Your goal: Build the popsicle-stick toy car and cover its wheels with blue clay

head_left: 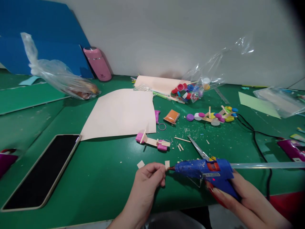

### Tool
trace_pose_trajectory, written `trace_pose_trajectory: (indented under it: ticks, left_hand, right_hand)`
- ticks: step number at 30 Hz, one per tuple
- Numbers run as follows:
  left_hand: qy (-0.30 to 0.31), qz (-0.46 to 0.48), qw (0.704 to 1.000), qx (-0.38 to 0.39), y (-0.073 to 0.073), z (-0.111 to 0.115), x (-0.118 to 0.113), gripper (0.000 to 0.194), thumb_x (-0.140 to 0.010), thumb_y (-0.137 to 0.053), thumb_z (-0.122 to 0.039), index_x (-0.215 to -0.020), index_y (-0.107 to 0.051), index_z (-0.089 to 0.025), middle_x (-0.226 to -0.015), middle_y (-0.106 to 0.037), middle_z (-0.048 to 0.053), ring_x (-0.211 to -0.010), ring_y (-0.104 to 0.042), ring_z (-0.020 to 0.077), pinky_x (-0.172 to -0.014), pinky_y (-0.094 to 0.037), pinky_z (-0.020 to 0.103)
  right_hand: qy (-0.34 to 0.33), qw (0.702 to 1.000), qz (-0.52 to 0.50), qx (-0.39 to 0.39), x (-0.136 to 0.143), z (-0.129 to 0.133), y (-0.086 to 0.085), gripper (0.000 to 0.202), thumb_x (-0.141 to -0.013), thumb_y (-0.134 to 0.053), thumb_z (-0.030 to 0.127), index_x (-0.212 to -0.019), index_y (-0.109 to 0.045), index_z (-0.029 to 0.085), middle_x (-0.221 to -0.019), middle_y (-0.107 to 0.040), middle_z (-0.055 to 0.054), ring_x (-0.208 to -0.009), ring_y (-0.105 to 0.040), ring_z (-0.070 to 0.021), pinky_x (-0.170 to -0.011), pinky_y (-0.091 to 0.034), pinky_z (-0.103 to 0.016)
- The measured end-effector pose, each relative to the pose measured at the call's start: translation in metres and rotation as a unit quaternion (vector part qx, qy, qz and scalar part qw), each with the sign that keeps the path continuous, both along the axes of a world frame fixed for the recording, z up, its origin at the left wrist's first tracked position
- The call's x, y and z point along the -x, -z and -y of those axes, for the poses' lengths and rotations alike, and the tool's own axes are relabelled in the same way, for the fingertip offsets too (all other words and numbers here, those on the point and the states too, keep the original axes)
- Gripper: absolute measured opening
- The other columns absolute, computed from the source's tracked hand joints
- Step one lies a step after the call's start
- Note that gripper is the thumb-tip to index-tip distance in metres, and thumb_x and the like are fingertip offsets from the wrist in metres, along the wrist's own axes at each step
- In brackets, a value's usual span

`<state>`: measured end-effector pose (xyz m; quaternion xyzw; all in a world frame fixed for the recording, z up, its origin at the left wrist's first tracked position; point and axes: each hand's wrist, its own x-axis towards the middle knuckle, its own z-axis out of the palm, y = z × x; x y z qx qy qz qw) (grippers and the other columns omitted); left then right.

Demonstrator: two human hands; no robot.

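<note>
Wrapping the handle [227,187], lower right, your right hand [246,195] holds a likely light, hard glue gun [195,168]; left hand [149,183] pinched, on what unclear.

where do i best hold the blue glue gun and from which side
Take the blue glue gun by its handle, ideally from the lower right, as the right hand does: it slopes down that way. The nozzle points left, toward the left hand, and the clear glue stick juts behind, so both ends seem worse holds.
</note>
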<state>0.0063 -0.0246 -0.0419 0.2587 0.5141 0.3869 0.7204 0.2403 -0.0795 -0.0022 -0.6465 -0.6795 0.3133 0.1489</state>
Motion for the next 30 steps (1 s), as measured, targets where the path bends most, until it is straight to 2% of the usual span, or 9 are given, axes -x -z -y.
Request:
trace_pose_trajectory:
  ticks: [5, 9, 15, 19, 25, 30]
  left_hand:
    - [-0.003, 0.007, 1.0, 0.003, -0.0004, -0.0012, -0.0001, 0.013, -0.066, -0.065, -0.024, -0.06, -0.061, -0.013, -0.048, -0.05, -0.003, -0.047, -0.042, 0.0076, -0.05, -0.031, 0.02]
    - [-0.008, 0.007, 1.0, 0.006, -0.0019, -0.0009, -0.0001, 0.013, -0.064, -0.065, -0.023, -0.058, -0.06, -0.013, -0.048, -0.051, -0.003, -0.046, -0.043, 0.0075, -0.05, -0.031, 0.02]
    - [-0.014, 0.012, 1.0, 0.01, -0.0027, -0.0018, -0.0006, 0.014, -0.063, -0.065, -0.023, -0.057, -0.06, -0.013, -0.047, -0.051, -0.003, -0.045, -0.042, 0.0073, -0.048, -0.032, 0.02]
    - [-0.018, 0.03, 0.999, 0.014, -0.0008, -0.001, 0.0009, 0.014, -0.064, -0.065, -0.023, -0.057, -0.059, -0.013, -0.048, -0.05, -0.003, -0.044, -0.042, 0.007, -0.048, -0.031, 0.02]
    - [-0.016, 0.037, 0.999, 0.015, -0.0001, 0.0003, 0.0024, 0.014, -0.065, -0.064, -0.023, -0.058, -0.059, -0.013, -0.049, -0.051, -0.003, -0.044, -0.043, 0.0067, -0.048, -0.031, 0.02]
    - [-0.017, 0.039, 0.999, 0.009, 0.0005, -0.0001, 0.002, 0.015, -0.064, -0.065, -0.024, -0.057, -0.058, -0.013, -0.047, -0.05, -0.003, -0.044, -0.042, 0.0067, -0.047, -0.031, 0.02]
  right_hand:
    - [0.038, 0.999, -0.028, 0.006, 0.0004, 0.0025, 0.0014, 0.039, -0.079, -0.051, 0.036, -0.115, -0.05, 0.022, -0.103, -0.064, -0.007, -0.088, -0.063, -0.0228, -0.072, -0.055, -0.029]
    - [0.004, 1.0, -0.016, 0.019, -0.002, 0.0011, 0.0009, 0.035, -0.079, -0.053, 0.034, -0.112, -0.052, 0.023, -0.099, -0.066, -0.004, -0.084, -0.064, -0.0205, -0.071, -0.055, -0.025]
    - [-0.003, 1.0, 0.02, -0.005, 0.0023, 0.0026, -0.0004, 0.042, -0.08, -0.052, 0.035, -0.118, -0.047, 0.021, -0.11, -0.061, -0.008, -0.096, -0.06, -0.0238, -0.082, -0.05, -0.032]
    - [-0.007, 1.0, 0.004, -0.002, -0.0002, 0.003, 0.0012, 0.038, -0.081, -0.051, 0.034, -0.117, -0.048, 0.021, -0.106, -0.063, -0.008, -0.091, -0.062, -0.0236, -0.077, -0.053, -0.031]
    - [-0.027, 1.0, 0.004, 0.013, -0.0068, 0.0003, 0.0042, 0.036, -0.082, -0.049, 0.032, -0.117, -0.046, 0.025, -0.108, -0.062, -0.005, -0.094, -0.061, -0.022, -0.078, -0.053, -0.029]
    - [-0.037, 0.999, 0.028, -0.005, -0.0057, -0.0022, 0.0043, 0.04, -0.083, -0.049, 0.032, -0.121, -0.04, 0.026, -0.113, -0.06, -0.003, -0.097, -0.06, -0.0216, -0.078, -0.053, -0.028]
